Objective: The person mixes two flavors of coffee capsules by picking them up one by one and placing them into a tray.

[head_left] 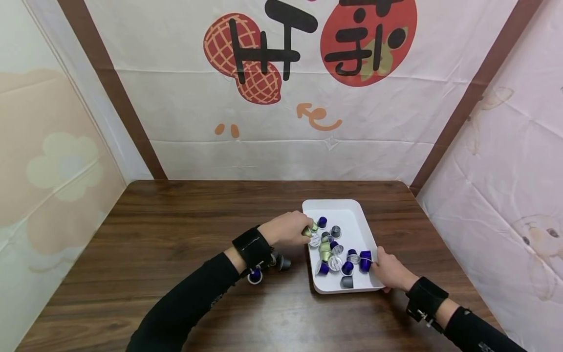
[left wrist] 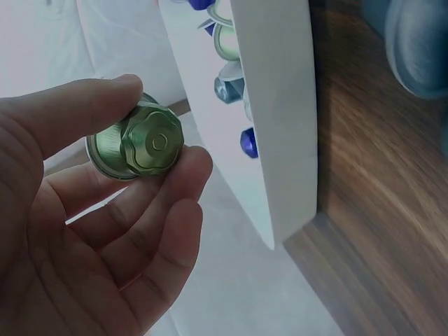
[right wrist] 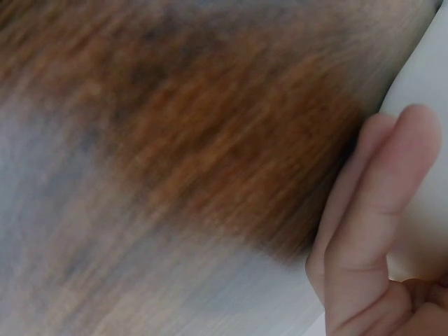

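My left hand [head_left: 287, 229] pinches a green coffee capsule [left wrist: 150, 140] between thumb and fingers, its narrow ridged end facing the left wrist camera. In the head view that hand is at the left rim of a white tray [head_left: 358, 220]. Inside the tray lie several capsules, among them a green capsule [head_left: 325, 252], a purple capsule [head_left: 365, 261] and a grey capsule [head_left: 347, 282]. My right hand [head_left: 391, 270] grips the tray at its near right corner. In the right wrist view, its fingers [right wrist: 378, 203] lie along the outside of the tray wall.
Left of the tray, partly hidden by the left wrist, a grey capsule [head_left: 284, 264] and a purple capsule [head_left: 255, 276] lie on the brown wooden table [head_left: 198, 210]. A printed white cloth [head_left: 272, 156] hangs behind the table, with more cloth at both sides.
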A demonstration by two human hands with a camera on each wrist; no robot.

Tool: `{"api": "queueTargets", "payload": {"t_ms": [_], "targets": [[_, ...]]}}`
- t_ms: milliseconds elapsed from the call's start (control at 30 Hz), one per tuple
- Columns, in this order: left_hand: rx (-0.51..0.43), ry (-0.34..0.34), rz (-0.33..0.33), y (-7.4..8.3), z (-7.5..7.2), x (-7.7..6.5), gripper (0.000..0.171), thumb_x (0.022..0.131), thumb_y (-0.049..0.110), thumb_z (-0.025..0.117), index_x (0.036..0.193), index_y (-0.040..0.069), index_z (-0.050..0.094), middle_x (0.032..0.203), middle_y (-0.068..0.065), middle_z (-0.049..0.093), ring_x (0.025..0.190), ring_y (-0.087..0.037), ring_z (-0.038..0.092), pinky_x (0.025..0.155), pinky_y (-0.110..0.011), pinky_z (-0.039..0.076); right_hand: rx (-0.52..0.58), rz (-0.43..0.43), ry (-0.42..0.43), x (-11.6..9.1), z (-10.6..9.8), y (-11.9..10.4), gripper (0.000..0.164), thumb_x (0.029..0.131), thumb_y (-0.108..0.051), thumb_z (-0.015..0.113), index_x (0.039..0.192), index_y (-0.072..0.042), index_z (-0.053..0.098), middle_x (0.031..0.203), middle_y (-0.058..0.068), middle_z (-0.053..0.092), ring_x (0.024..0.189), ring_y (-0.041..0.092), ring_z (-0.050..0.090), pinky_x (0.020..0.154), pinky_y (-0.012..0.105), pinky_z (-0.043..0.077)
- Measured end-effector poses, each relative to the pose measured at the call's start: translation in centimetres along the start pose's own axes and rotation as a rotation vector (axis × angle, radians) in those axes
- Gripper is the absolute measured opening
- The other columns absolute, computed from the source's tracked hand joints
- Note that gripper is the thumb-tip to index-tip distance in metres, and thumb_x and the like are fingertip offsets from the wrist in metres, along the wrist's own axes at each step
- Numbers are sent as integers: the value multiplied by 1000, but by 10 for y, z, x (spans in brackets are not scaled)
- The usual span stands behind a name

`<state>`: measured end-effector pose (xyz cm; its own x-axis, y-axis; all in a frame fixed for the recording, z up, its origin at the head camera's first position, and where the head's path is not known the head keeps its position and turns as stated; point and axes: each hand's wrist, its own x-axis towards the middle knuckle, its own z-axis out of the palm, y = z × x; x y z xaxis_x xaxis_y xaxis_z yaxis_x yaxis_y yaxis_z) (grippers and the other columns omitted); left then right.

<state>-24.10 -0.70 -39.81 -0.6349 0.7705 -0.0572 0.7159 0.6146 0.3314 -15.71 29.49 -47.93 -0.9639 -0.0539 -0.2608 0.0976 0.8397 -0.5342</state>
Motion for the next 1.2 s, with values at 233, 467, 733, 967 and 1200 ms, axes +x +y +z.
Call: {"api": "queueTargets", "payload": {"t_ms": [233,467,733,967,1200], "targets": [[24,-9,-48,2,3,22,12,90,25,63,85,16,56,67,4,38,57,-10,38,54,-25,29,-15,-8,7,1,-6,-2,23,94,-4,44,111,9,34,86,30,54,39,21,54,36,33,45],[26,-2,-70,-2,8,35,14,91,26,61,85,15,56,66,4,40,56,-10,39,52,-24,30,-7,-2,14,4,-5,-1,23,93,-3,44,110,8,35,86,31,53,40,21,54,36,33,45],[18,11,-80,-6,13,43,9,91,23,62,90,14,59,69,4,43,63,-11,41,56,-24,31,-6,5,-3,7,1,2,24,94,-4,45,113,8,35,89,32,54,41,20,54,37,32,46],[-78,4,-93,-11,10,43,31,94,18,57,122,7,57,103,-6,62,87,-16,57,73,-28,45,0,1,2,5,2,3,24,94,-4,46,112,8,35,86,30,54,39,20,54,36,33,45],[-84,-14,-42,-19,-1,27,26,96,17,56,119,6,60,108,-7,63,96,-18,60,79,-32,47,-2,0,13,1,2,5,24,94,-3,46,111,8,35,87,32,53,40,20,54,36,33,45]]}}
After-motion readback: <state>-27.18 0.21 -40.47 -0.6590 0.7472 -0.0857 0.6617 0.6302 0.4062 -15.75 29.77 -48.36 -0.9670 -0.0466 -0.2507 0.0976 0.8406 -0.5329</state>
